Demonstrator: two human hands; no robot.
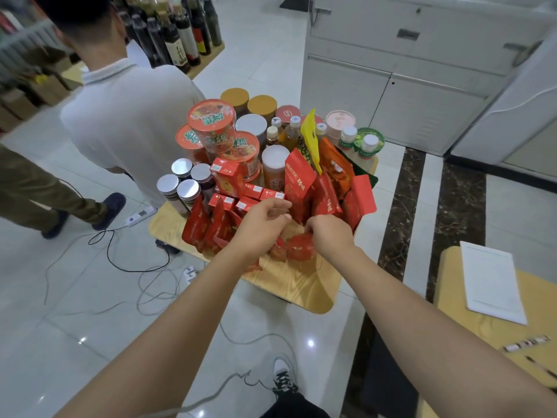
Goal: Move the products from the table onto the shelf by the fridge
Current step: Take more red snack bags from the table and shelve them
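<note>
- Head view looks down on a light wooden table in the middle of the frame. It is crowded with products, and nothing that shows has gone to a shelf yet.
- Both bare arms reach in from the bottom edge to the near row of the pile, at the centre of the frame.
- The right hand has its fingers curled down and pinches the top of a small red packet, which lies on the table at the pile's near edge.
- The left hand, just left of it, has loosely curled fingers above the low red pouches. I cannot tell whether it holds one.
- The packet looks light, soft and crinkly, with a glossy film that may slip. A hold on the sealed top edge, or flat across the body, seems safest, without squeezing the contents.
- A taller red pouch stands just behind the hands and leans among its neighbours. Pulling one out could tip the rest.
- Farther up the frame stand stacked noodle cups, silver-lidded jars and small drink bottles. These look stiffer and heavier, and the jars may be breakable, so each probably wants a grip round the body.
- A person in a white shirt stands beside the table at upper left.
- Loose cables lie on the tiled floor at lower left, a likely snag when carrying.
</note>
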